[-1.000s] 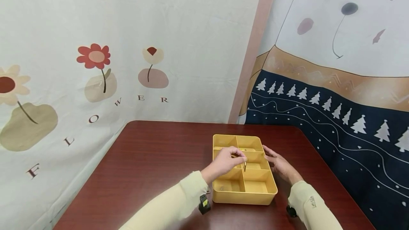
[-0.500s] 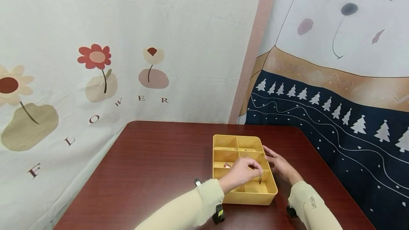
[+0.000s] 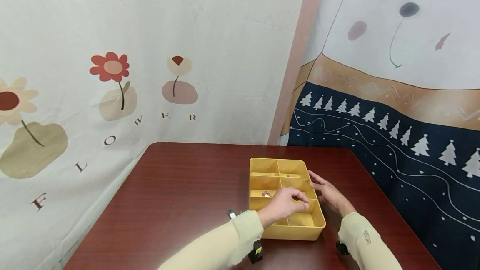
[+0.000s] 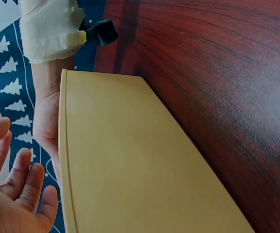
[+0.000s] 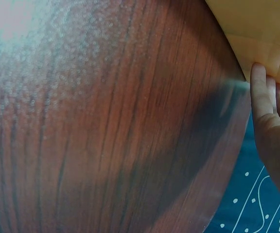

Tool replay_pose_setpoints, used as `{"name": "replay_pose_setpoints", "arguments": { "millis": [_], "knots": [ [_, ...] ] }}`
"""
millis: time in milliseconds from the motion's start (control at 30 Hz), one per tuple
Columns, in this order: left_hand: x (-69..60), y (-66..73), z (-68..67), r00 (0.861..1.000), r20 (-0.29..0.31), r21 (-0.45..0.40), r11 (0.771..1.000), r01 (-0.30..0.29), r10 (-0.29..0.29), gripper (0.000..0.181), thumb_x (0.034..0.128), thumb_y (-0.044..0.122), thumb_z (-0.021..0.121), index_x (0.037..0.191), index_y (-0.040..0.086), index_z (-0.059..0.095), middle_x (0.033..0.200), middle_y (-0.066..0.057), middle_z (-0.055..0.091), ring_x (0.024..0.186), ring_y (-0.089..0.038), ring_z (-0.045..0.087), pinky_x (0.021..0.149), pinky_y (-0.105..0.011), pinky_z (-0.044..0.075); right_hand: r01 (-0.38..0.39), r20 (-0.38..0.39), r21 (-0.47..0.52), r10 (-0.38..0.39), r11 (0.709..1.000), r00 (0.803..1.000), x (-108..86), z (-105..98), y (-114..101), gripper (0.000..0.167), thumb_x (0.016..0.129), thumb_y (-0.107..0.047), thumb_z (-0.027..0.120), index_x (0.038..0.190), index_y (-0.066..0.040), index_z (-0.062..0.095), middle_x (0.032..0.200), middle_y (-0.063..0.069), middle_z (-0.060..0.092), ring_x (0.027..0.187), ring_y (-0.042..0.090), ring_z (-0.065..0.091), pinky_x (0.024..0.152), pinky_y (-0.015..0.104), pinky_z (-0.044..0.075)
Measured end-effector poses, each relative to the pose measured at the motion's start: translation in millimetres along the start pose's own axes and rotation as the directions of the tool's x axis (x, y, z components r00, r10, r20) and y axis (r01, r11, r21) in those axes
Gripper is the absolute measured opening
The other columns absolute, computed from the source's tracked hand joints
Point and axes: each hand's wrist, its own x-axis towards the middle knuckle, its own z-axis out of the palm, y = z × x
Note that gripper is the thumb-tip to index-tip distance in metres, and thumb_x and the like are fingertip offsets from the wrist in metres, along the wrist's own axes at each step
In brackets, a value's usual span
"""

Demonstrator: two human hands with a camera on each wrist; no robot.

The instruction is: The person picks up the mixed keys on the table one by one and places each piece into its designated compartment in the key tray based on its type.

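Note:
My left hand (image 3: 286,204) hovers above the front right compartment of a yellow divided box (image 3: 286,233). In the left wrist view, the thumb and fingertips (image 4: 19,167) stand apart and nothing shows between them. Fingers of my right hand (image 3: 331,197) rest nearly straight against the right outer side of the box; the right wrist view shows the fingertips (image 5: 258,73) touching its wall. A small red-and-white trinket (image 3: 266,193) lies in the middle left compartment. The left hand and forearm hide part of the front compartments, so their contents cannot be fully seen.
The box stands on a dark red wooden table (image 3: 180,195), near its right side. A small dark device (image 3: 256,252) is strapped at the left wrist, another (image 3: 341,248) at the right. Printed cloths (image 3: 232,53) hang behind the table and at its right.
My left hand has moved right and toward me, from the middle compartments to the front right one. The small gold hoop-like piece it pinched no longer shows in the fingers. The right hand has stayed put.

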Motion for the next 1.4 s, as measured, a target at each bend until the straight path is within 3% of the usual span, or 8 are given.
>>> {"name": "replay_pose_setpoints", "arguments": {
  "millis": [133, 400, 567, 767, 967, 1167, 1400],
  "knots": [
    [-1.0, 1.7, -4.5, 1.000, 0.005, -0.002, 1.000, -0.004, 0.004, 0.010, 0.0843, 0.013, 0.076, 0.091, 0.006, 0.077, 0.091, 0.008, 0.067, 0.084, 0.001, 0.055, 0.077, -0.018, 0.045, 0.011, 0.014, -0.002, -0.011, 1.000, 1.000, -0.7, 0.0, -0.7, 0.058, 0.108, -0.018, 0.039, 0.160, -0.015, 0.013, 0.157, 0.024, 0.024, 0.131, 0.033, 0.045, 0.095, 0.044, 0.049],
    [-1.1, 3.9, -19.5, 1.000, -0.007, 0.035, 0.999, 0.021, -0.021, 0.009, 0.0857, 0.017, 0.076, 0.092, 0.011, 0.077, 0.092, 0.013, 0.067, 0.092, -0.008, 0.059, 0.081, -0.022, 0.043, 0.003, 0.014, 0.004, -0.003, 1.000, 1.000, 0.3, 1.4, -1.3, 0.058, 0.108, -0.018, 0.038, 0.160, -0.015, 0.013, 0.157, 0.023, 0.023, 0.133, 0.036, 0.042, 0.096, 0.045, 0.049],
    [0.5, 4.4, -31.9, 1.000, -0.029, 0.057, 0.998, 0.008, -0.006, 0.007, 0.0858, 0.014, 0.076, 0.091, 0.010, 0.077, 0.091, 0.009, 0.069, 0.089, -0.007, 0.060, 0.080, -0.021, 0.046, -0.012, 0.009, 0.010, 0.012, 1.000, 1.000, 0.6, 0.9, -1.1, 0.058, 0.108, -0.018, 0.038, 0.160, -0.016, 0.013, 0.159, 0.023, 0.022, 0.135, 0.038, 0.038, 0.098, 0.047, 0.047],
    [-0.2, 1.4, -52.3, 0.998, -0.065, 0.070, 0.997, 0.024, -0.020, 0.005, 0.0872, 0.015, 0.076, 0.092, 0.012, 0.076, 0.091, 0.008, 0.069, 0.088, -0.010, 0.061, 0.080, -0.023, 0.047, -0.010, 0.007, 0.023, 0.010, 1.000, 1.000, 1.9, 0.8, 0.4, 0.058, 0.108, -0.018, 0.038, 0.160, -0.016, 0.014, 0.158, 0.022, 0.022, 0.135, 0.039, 0.038, 0.100, 0.049, 0.045],
    [-2.1, -2.4, -74.8, 0.995, -0.088, 0.005, 0.999, 0.042, -0.041, 0.008, 0.0878, 0.013, 0.075, 0.094, 0.008, 0.075, 0.091, 0.003, 0.067, 0.080, -0.012, 0.061, 0.064, -0.025, 0.052, -0.003, 0.007, 0.011, 0.003, 1.000, 1.000, 1.1, 0.0, 1.7, 0.058, 0.108, -0.019, 0.039, 0.160, -0.017, 0.013, 0.159, 0.022, 0.021, 0.138, 0.040, 0.036, 0.100, 0.050, 0.045],
    [-5.0, -8.7, -96.5, 0.992, -0.127, 0.068, 0.997, 0.029, -0.020, 0.011, 0.0889, 0.015, 0.074, 0.097, 0.008, 0.075, 0.097, 0.001, 0.070, 0.089, -0.018, 0.063, 0.076, -0.026, 0.050, -0.004, 0.006, 0.002, 0.004, 1.000, 1.000, 0.4, -0.9, 1.8, 0.058, 0.108, -0.019, 0.038, 0.160, -0.017, 0.013, 0.158, 0.022, 0.022, 0.137, 0.040, 0.037, 0.099, 0.049, 0.046],
    [-10.9, -21.1, -119.2, 0.987, -0.157, 0.073, 0.996, 0.044, -0.032, 0.014, 0.0887, 0.015, 0.074, 0.098, 0.005, 0.075, 0.096, -0.002, 0.069, 0.087, -0.024, 0.062, 0.071, -0.027, 0.051, -0.007, 0.005, 0.004, 0.007, 1.000, 1.000, 0.8, -0.1, 0.6, 0.057, 0.108, -0.019, 0.038, 0.160, -0.017, 0.014, 0.159, 0.022, 0.021, 0.138, 0.040, 0.035, 0.101, 0.051, 0.044]
  ]
}}
